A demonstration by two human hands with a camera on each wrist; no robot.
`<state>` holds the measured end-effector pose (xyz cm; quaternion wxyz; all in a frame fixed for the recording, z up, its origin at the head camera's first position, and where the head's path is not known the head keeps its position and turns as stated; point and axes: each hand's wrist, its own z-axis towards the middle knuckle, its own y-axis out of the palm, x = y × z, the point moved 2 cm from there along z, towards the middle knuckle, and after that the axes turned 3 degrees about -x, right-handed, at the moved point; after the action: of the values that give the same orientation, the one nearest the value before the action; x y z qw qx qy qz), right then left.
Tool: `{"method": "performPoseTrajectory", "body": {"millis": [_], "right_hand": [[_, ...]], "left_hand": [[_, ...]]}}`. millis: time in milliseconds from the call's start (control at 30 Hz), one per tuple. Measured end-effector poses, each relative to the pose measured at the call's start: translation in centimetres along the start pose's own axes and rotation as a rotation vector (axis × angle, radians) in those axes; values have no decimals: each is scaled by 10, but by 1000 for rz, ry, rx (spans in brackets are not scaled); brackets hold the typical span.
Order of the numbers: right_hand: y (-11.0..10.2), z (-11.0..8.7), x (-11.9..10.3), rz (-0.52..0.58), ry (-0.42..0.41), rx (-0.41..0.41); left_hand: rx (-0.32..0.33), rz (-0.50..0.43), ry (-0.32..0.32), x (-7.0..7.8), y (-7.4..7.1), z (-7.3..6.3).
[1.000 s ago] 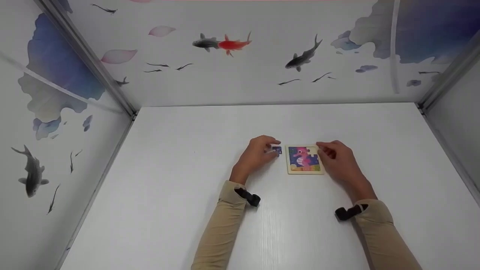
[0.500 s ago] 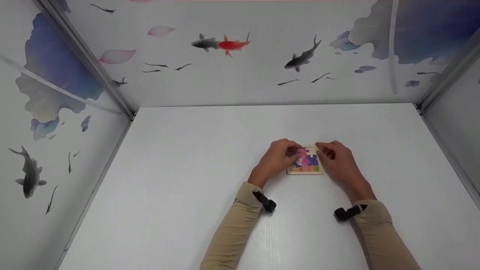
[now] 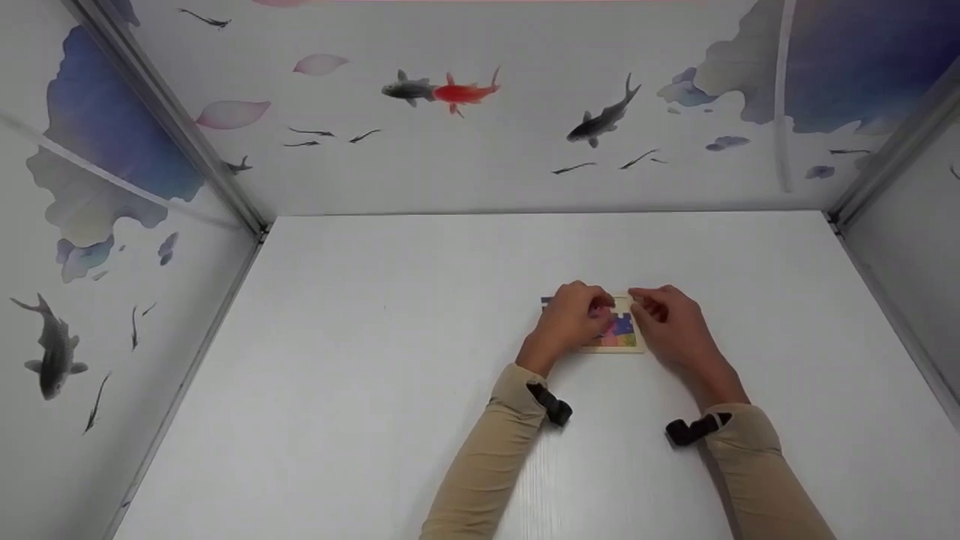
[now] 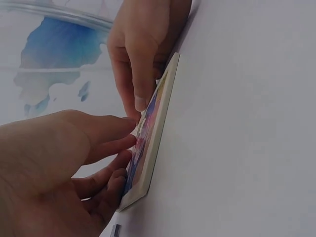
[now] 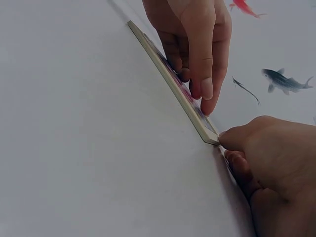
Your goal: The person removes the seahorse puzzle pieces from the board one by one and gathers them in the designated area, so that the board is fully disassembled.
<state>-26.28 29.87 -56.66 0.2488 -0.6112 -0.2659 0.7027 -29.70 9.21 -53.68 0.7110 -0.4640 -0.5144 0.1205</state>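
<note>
A small square jigsaw puzzle board with a pale wooden rim lies flat on the table, filled with pink, blue and orange pieces. Bare wood shows at its upper right corner. My left hand reaches over it from the left, thumb and fingertips bent down at the pieces; I cannot tell whether they pinch one. A blue puzzle piece shows just left of that hand, partly hidden by it. My right hand holds the board's right edge near the upper corner; its thumb touches the rim in the right wrist view.
A white tabletop spreads all round the board. Upright panels printed with fish and blue shapes stand along the back and both sides. Each beige sleeve carries a black wrist camera.
My left hand has moved right, from the blue piece beside the board to over the board's upper part. My right hand has stayed at the board's right edge.
</note>
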Motion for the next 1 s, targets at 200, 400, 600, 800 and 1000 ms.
{"method": "performPoseTrajectory", "body": {"millis": [200,400,600,800,1000], "right_hand": [[0,-1,1,5,17,-4],[-1,-2,3,-4,21,-6],[0,-3,2,7,32,-7],[2,-1,3,6,31,-11],[2,1,3,3,30,-8]], "left_hand": [[17,103,-57,5,7,-2],[58,84,-80,5,12,1],[92,65,-65,2,15,4],[98,35,-76,2,14,3],[116,24,-107,4,13,3]]}}
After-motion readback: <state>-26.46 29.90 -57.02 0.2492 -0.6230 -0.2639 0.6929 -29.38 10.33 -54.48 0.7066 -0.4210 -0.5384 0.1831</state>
